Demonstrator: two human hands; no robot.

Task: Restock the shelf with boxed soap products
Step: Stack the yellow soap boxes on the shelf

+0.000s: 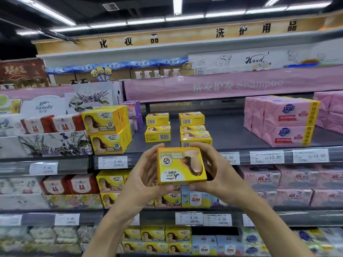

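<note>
Between the left hand [143, 175] and the right hand [216, 169], a yellow soap box [181, 166] is gripped upside down, fingers curled round both sides, before the shelf [232, 134].

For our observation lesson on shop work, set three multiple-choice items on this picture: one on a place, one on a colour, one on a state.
1. Where do the pink packs stand on the shelf?
A. Right of the small yellow boxes
B. Left of them
C. On top of them

2. What colour is the held box?
A. Blue
B. Yellow
C. Green

3. How is the held box held?
A. By one hand
B. It lies on the shelf
C. By the left hand and right hand together

Key: 1 A, the pink packs fill the shelf's right end; 2 B, its face is yellow; 3 C, fingers of both hands curl round its sides.
</note>
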